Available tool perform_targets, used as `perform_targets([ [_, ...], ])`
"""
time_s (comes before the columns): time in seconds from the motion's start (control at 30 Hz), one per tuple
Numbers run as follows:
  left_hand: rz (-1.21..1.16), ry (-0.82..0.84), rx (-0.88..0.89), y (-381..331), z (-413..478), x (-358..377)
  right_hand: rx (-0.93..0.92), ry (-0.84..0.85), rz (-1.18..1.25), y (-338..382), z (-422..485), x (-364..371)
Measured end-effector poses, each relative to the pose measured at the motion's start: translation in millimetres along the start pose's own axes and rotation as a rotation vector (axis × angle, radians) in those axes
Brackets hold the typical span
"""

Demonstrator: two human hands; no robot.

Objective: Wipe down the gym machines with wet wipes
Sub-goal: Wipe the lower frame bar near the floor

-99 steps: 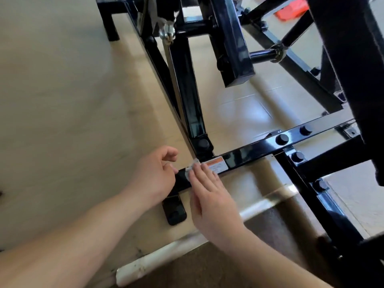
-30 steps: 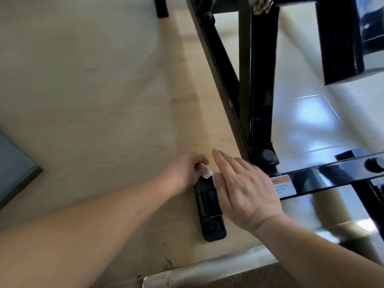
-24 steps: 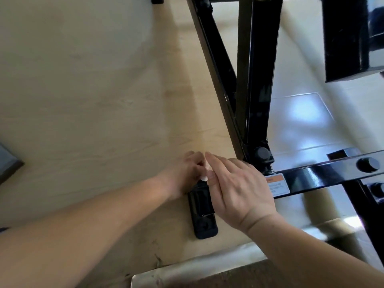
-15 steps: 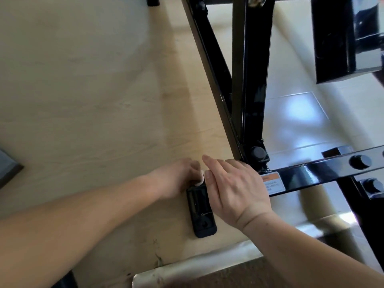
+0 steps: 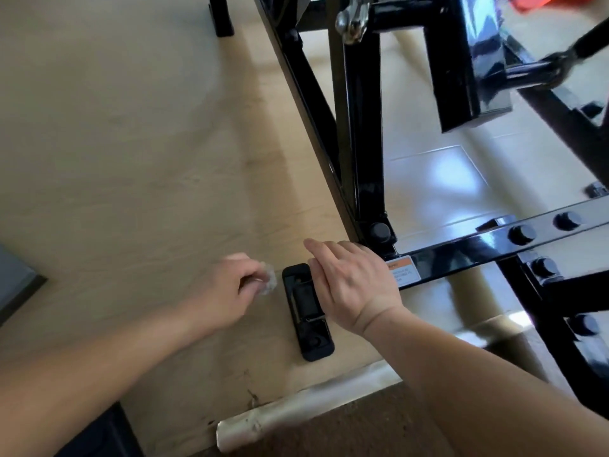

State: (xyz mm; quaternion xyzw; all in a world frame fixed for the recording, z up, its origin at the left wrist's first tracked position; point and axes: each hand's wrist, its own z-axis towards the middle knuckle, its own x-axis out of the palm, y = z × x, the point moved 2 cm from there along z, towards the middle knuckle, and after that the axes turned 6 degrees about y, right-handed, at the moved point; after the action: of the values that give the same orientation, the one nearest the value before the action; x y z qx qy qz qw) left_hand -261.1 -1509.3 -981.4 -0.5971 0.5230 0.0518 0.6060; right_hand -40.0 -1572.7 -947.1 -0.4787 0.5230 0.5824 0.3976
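Note:
A black steel gym machine frame (image 5: 359, 153) stands on a pale wooden platform (image 5: 131, 159). Its low crossbar (image 5: 468, 252) carries an orange and white warning label (image 5: 403, 272) and ends in a flat black foot plate (image 5: 308, 311). My left hand (image 5: 227, 291) pinches a small crumpled wet wipe (image 5: 267, 282) just left of the foot plate, apart from it. My right hand (image 5: 349, 285) rests with straight fingers over the end of the crossbar, beside the foot plate's top.
A white pipe-like strip (image 5: 296, 410) edges the platform in front, with brown floor below. Glossy tiles (image 5: 438, 179) lie under the frame. More black bars and bolts (image 5: 547, 268) crowd the right. A dark grey object (image 5: 16, 285) sits at the left edge.
My left hand has pulled away to the left with the wipe, off the top of the foot plate. My right hand stays on the crossbar end.

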Motion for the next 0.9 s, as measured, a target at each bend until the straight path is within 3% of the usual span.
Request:
perform_targets([
  [0.1, -0.193, -0.075, -0.078, -63.0, -6.0, -7.1, 0.039, -0.086, 0.100, 5.6, -4.6, -1.8],
  [0.17, -0.304, -0.092, -0.097, -97.8, -8.6, -5.6, 0.122, -0.231, 0.281, 7.0, -23.9, -7.6],
  [0.27, -0.395, -0.031, -0.099, -138.4, -1.9, 15.0, 0.297, -0.383, 0.427, -4.3, -84.4, -21.3],
  [0.37, -0.371, 0.104, -0.040, -183.9, 14.3, 54.9, 0.616, -0.331, 0.476, -42.3, -150.7, -37.7],
  [0.47, -0.423, 0.166, -0.030, -227.9, 21.1, 103.0, 0.966, -0.256, 0.960, -74.9, -195.8, -51.6],
  [0.6, -0.573, 0.206, -0.038, -264.2, 19.6, 159.3, 1.030, -0.343, 1.315, -88.9, -219.4, -52.8],
  [0.77, -0.673, 0.240, 0.000, -285.2, 30.5, 177.9, 1.067, -0.495, 1.491, -110.7, -218.9, -64.1],
  [0.9, -0.692, 0.417, -0.009, -289.0, 37.2, 193.9, 1.126, -0.484, 1.512, -119.6, -221.1, -72.0],
])
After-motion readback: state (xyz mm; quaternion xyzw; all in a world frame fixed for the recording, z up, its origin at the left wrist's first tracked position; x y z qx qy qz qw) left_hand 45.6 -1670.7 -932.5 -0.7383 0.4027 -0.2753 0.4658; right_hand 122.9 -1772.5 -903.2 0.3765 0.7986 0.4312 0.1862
